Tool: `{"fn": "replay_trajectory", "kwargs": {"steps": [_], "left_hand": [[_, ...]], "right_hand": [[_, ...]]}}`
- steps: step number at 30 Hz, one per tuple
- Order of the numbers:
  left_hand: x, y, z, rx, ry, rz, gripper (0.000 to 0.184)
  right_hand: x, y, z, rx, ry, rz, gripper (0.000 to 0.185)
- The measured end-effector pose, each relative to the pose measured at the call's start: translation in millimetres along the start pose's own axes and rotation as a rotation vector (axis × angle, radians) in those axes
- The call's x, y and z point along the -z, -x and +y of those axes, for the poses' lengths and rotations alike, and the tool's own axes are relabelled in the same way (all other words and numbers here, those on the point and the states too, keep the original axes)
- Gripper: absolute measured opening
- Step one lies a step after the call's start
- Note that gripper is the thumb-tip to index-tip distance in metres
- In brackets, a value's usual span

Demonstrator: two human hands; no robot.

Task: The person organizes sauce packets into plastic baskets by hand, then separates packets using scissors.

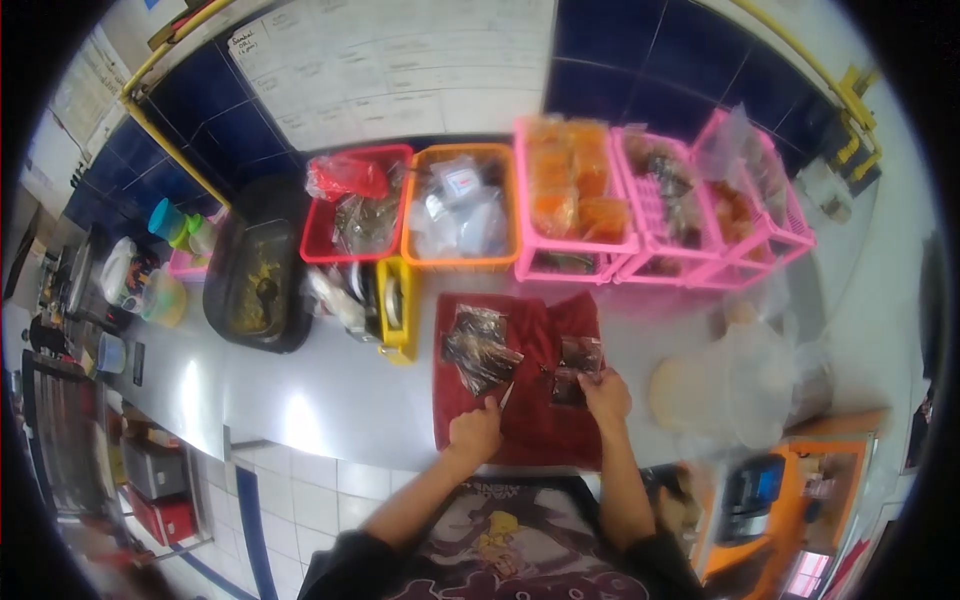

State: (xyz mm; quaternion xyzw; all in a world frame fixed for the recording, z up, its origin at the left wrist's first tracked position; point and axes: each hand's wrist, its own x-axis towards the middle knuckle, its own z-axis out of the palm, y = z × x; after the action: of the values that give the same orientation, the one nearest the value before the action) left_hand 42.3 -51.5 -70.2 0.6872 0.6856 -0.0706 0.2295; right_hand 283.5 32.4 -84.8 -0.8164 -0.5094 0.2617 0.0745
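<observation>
On the steel counter lies a dark red cloth (530, 440). A pile of small clear packets with dark contents (480, 350) rests on its left part. My left hand (475, 432) is closed just below that pile. A thin, pale, pointed tool (507, 396) sticks up beside its fingers; its exact kind is too small to make out. At the cloth's right side, my right hand (607, 395) pinches the edge of a dark sachet (568, 388). Another dark sachet (581, 352) lies directly above it, touching or joined to it; which, I cannot tell.
Along the back stand a black tub (255, 290), a red basket (310, 235), an orange basket (460, 262) of plastic bags, and pink baskets (575, 245) with orange packets. A yellow tape dispenser (397, 310) sits behind the cloth. A translucent container (740, 385) is at the right.
</observation>
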Motion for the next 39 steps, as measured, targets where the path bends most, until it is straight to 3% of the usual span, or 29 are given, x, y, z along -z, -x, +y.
{"fn": "replay_trajectory", "kwargs": {"steps": [4,6,10,12,14,15,17,18,20,21,22,24,25,27,28,29,31,32,34,39], "left_hand": [[16,4,-11,0.116,0.179,-0.08,0.042],[15,5,-20,0.126,0.21,-0.116,0.044],[14,14,-29,0.107,0.319,0.0,0.042],[24,23,-33,0.148,0.403,0.024,0.036],[28,33,-40,0.185,0.576,0.109,0.034],[23,37,-47,0.137,0.561,0.189,0.03],[32,48,-50,0.18,0.589,0.194,0.029],[40,54,-51,0.219,0.619,0.209,0.028],[57,67,-52,0.255,0.613,0.228,0.027],[63,73,-55,0.254,0.65,0.189,0.028],[66,80,-57,0.254,0.691,0.146,0.028],[68,87,-55,0.236,0.751,0.119,0.03],[69,88,-55,0.198,0.795,0.09,0.033],[66,83,-54,0.117,0.843,0.07,0.032],[65,78,-54,0.031,0.879,0.046,0.032],[63,73,-58,0.031,0.884,0.052,0.032],[57,57,-65,-0.052,0.97,-0.168,0.033],[60,48,-66,-0.056,0.971,-0.167,0.033],[65,31,-71,-0.157,1.004,-0.434,0.036],[84,8,-75,-0.382,0.898,-0.59,0.043]], "right_hand": [[14,-1,22,0.018,-0.029,0.019,0.029],[24,3,28,0.15,0.065,0.173,0.025],[57,27,22,0.278,-0.176,0.057,0.021],[60,51,4,0.57,-0.183,0.035,0.02],[45,72,-17,0.876,0.154,0.043,0.018],[26,79,-22,0.873,0.151,0.033,0.018],[-17,86,-22,1.278,0.204,0.164,0.015],[-22,91,-20,1.286,0.201,0.159,0.015],[-28,95,-21,1.131,0.278,-0.222,0.018],[-1,97,-38,0.925,0.276,-0.434,0.018],[5,90,-40,0.94,0.286,-0.445,0.018],[18,72,-32,0.637,-0.261,-0.645,0.017],[23,68,-31,0.643,-0.249,-0.65,0.017],[29,63,-32,0.214,-1.017,-0.761,0.035],[31,60,-33,0.222,-1.009,-0.762,0.035],[30,57,-33,0.212,-1.064,-0.702,0.05],[27,46,-22,0.243,-1.055,-0.664,0.081],[35,50,-26,0.244,-1.054,-0.66,0.081],[54,60,-39,0.208,-1.056,-0.724,0.083],[59,67,-30,0.276,-1.041,-0.862,0.069]]}}
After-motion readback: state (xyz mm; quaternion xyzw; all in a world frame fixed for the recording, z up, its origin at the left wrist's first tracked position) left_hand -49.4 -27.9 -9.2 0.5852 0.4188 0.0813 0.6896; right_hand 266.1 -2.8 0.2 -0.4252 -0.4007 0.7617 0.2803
